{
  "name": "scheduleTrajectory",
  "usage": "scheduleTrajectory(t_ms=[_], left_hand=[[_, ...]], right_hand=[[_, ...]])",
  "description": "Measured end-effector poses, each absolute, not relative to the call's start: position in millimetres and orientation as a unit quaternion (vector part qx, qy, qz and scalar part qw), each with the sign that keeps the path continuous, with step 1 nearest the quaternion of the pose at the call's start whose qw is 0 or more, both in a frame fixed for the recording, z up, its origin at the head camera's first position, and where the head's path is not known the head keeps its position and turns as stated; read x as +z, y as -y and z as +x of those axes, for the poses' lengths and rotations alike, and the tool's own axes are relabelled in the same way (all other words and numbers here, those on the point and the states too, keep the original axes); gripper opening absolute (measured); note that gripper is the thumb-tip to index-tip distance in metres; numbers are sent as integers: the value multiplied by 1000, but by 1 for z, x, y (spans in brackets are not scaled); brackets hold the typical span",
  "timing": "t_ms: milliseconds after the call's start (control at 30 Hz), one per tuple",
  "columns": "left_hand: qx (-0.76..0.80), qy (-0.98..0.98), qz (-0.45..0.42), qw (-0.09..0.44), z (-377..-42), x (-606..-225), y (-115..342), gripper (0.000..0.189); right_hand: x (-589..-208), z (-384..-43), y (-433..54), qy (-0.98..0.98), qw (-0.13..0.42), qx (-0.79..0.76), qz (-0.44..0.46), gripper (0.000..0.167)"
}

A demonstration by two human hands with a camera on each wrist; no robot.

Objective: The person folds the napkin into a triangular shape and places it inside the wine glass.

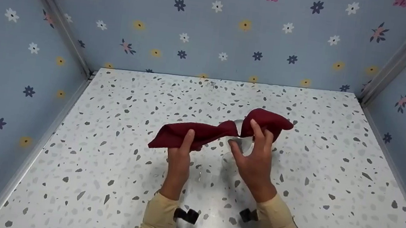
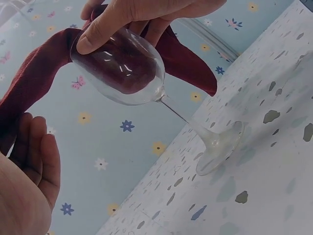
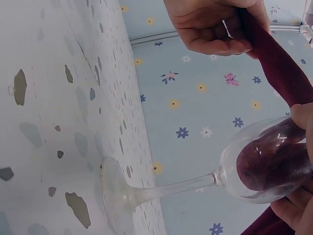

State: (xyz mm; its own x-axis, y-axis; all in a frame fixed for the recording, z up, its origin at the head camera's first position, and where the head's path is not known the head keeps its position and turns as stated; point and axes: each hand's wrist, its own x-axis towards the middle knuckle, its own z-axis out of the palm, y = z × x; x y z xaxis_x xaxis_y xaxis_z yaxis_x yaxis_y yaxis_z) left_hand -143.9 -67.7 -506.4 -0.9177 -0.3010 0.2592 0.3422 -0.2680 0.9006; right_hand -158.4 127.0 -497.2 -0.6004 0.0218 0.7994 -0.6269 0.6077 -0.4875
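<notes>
A dark red cloth [image 1: 196, 133] stretches between the two hands, its middle stuffed into the bowl of a clear wine glass [image 2: 193, 126]. My left hand [image 1: 179, 163] holds the cloth's left length, thumb on top and curled fingers beneath. At the glass's rim, my right hand [image 1: 257, 167] grips the bowl, thumb on the near side and fingers over the cloth [image 3: 279, 156] on the far side. Another part of the cloth hangs out beyond the right hand. In the right wrist view, the glass's stem and round foot [image 3: 116, 196] show; from above, the hand and cloth hide much of the glass.
The speckled white tabletop [image 1: 102, 179] lies under both hands. Blue walls [image 1: 213, 26] patterned with flowers and butterflies enclose it at the back and both sides. Black wrist-camera mounts [image 1: 186, 215] sit at both sleeves.
</notes>
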Motion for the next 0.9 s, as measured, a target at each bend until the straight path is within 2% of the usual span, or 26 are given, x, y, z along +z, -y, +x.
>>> scheduleTrajectory(t_ms=[167, 500, 900], left_hand=[[-804, 563, -6, 193, -145, -508, 66, 35], [-838, 517, 36, 171, -151, -512, 63, 26], [-839, 524, 38, 141, -154, -524, 61, 30]], right_hand=[[-498, -159, -128, 801, 404, 401, 187, 75], [-500, -160, -127, 798, 407, 405, 185, 78], [-500, -160, -127, 796, 409, 406, 183, 77]])
